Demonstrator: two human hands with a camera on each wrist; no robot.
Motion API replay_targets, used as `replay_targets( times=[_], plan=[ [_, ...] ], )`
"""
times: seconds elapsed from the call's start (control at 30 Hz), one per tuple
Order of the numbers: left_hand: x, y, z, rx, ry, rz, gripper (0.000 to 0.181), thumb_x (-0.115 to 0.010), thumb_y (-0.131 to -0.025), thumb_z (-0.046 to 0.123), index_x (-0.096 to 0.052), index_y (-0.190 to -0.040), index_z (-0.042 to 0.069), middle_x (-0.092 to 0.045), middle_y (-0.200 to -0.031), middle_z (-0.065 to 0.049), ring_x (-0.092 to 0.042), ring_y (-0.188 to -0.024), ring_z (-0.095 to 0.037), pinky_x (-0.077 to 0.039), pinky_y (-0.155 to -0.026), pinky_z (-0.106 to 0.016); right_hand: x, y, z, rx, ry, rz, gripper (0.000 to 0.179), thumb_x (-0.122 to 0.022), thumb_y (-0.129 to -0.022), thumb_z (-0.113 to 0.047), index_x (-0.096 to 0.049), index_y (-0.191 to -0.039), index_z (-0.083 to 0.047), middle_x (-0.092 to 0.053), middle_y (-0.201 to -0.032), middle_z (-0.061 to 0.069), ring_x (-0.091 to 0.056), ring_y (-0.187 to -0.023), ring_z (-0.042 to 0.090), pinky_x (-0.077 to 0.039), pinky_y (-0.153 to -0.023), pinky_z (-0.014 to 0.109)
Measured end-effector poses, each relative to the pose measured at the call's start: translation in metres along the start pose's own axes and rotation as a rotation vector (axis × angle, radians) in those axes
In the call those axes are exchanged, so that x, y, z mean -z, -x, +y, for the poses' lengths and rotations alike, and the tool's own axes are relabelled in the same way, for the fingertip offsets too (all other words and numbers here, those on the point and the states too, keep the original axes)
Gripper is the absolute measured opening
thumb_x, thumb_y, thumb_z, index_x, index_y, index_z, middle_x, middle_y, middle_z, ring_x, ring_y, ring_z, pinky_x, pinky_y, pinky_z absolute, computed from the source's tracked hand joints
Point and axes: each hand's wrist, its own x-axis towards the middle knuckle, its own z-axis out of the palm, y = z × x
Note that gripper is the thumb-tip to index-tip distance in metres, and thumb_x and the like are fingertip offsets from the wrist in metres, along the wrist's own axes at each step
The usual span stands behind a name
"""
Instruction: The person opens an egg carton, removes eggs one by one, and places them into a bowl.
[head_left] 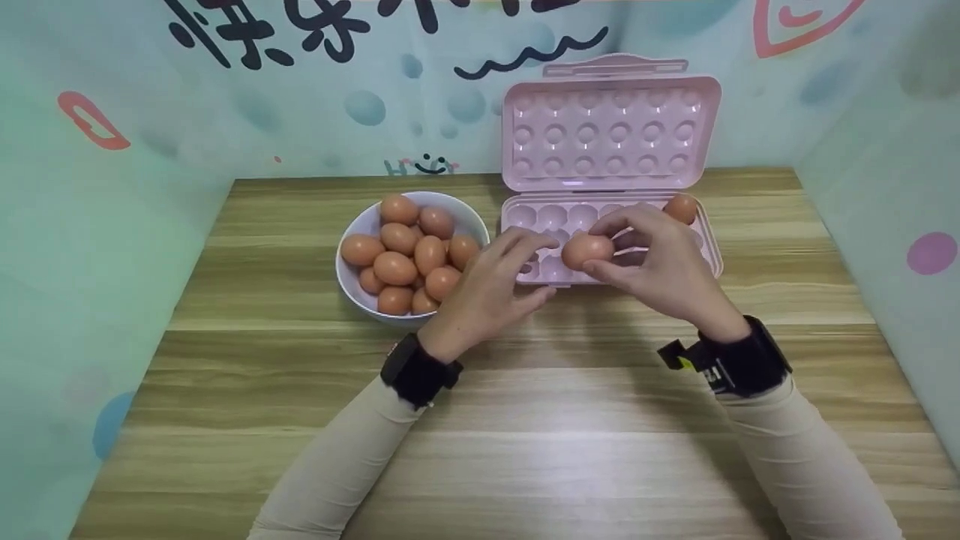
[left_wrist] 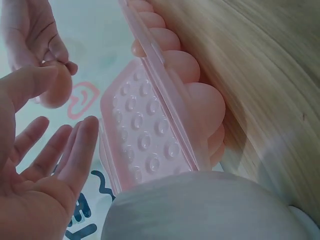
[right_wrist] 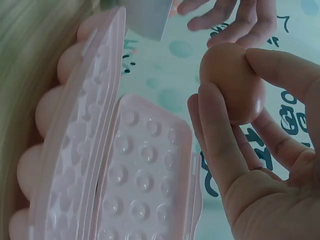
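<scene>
My right hand (head_left: 664, 262) pinches a brown egg (head_left: 587, 252) between thumb and fingers above a pink egg carton (head_left: 611, 279). In the right wrist view that egg (right_wrist: 232, 82) is seen close up, clear of the carton. My left hand (head_left: 491, 289) hovers between the bowl and the carton, its fingers loosely spread and holding nothing; in the left wrist view the left hand (left_wrist: 45, 165) shows apart from the egg. Another egg (head_left: 681, 208) sits in the carton's back right cup. The carton's lid (head_left: 611, 135) stands raised behind it.
A white bowl (head_left: 352, 294) heaped with several brown eggs (head_left: 394, 268) stands left of the carton, partly behind my left hand. Both rest on a wood-grain table (head_left: 525, 435). A printed backdrop (head_left: 300, 127) rises along the table's back edge and sides.
</scene>
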Motion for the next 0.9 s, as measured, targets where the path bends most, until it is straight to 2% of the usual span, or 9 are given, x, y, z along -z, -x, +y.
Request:
replay_targets(
  times=[0.3, 0.5, 0.63, 0.77, 0.9],
  plan=[
    [-0.003, -0.001, 0.004, -0.084, 0.029, 0.034, 0.046, -0.082, -0.095, 0.022, -0.063, -0.134, 0.008, -0.063, -0.131, -0.008, -0.064, -0.117, -0.020, -0.053, -0.099, -0.025, -0.015, 0.006, -0.006, -0.029, -0.112, -0.093, 0.035, -0.090, -0.085, -0.009, -0.071, -0.114, -0.001, -0.072, -0.111, 0.006, -0.076, -0.094, 0.022, -0.063, -0.082, 0.027],
    [-0.005, 0.000, 0.006, -0.112, 0.011, 0.054, 0.037, -0.081, -0.095, 0.020, -0.066, -0.127, 0.008, -0.064, -0.126, -0.007, -0.063, -0.114, -0.017, -0.053, -0.097, -0.025, -0.022, 0.009, -0.009, -0.044, -0.120, -0.113, 0.036, -0.090, -0.086, -0.010, -0.071, -0.116, -0.002, -0.072, -0.111, 0.007, -0.076, -0.093, 0.023, -0.063, -0.081, 0.028],
    [-0.005, 0.000, 0.006, -0.118, 0.001, 0.049, 0.036, -0.081, -0.096, 0.022, -0.066, -0.125, 0.009, -0.064, -0.124, -0.006, -0.064, -0.111, -0.016, -0.053, -0.095, -0.025, -0.023, 0.010, -0.010, -0.042, -0.116, -0.123, 0.036, -0.089, -0.086, -0.009, -0.071, -0.117, -0.002, -0.071, -0.113, 0.007, -0.074, -0.099, 0.023, -0.062, -0.086, 0.026],
    [0.002, -0.001, 0.006, -0.112, 0.010, 0.038, 0.036, -0.080, -0.096, 0.022, -0.067, -0.126, 0.007, -0.065, -0.124, -0.007, -0.064, -0.113, -0.018, -0.052, -0.098, -0.025, -0.020, 0.009, -0.010, -0.042, -0.147, -0.154, 0.033, -0.085, -0.090, -0.007, -0.070, -0.119, -0.002, -0.072, -0.115, 0.008, -0.074, -0.103, 0.024, -0.061, -0.089, 0.027],
    [0.021, -0.002, 0.004, -0.058, -0.011, 0.029, 0.037, -0.080, -0.096, 0.021, -0.067, -0.127, 0.008, -0.067, -0.126, -0.007, -0.064, -0.114, -0.019, -0.052, -0.100, -0.028, -0.013, 0.007, -0.011, -0.060, -0.171, -0.162, 0.030, -0.080, -0.094, -0.004, -0.069, -0.122, 0.000, -0.072, -0.119, 0.010, -0.075, -0.104, 0.025, -0.062, -0.089, 0.028]
  ],
)
